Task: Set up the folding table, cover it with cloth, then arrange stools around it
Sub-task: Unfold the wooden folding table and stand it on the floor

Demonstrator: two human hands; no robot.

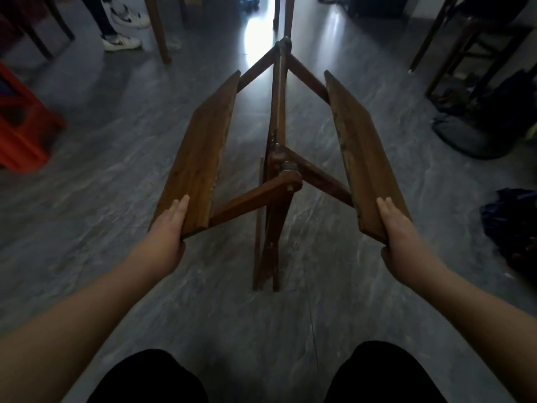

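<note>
A dark wooden folding table frame stands on the grey floor in front of me, partly spread into a V. Its left top rail and right top rail tilt outward from the central crossed legs and pivot bolt. My left hand grips the near end of the left rail, fingers on its outer face. My right hand grips the near end of the right rail the same way. No cloth is visible on the table.
A red plastic stool stands at the left. Wooden furniture legs and a person's white shoes are at the back left. A dark chair, bags and dark cloth lie at the right.
</note>
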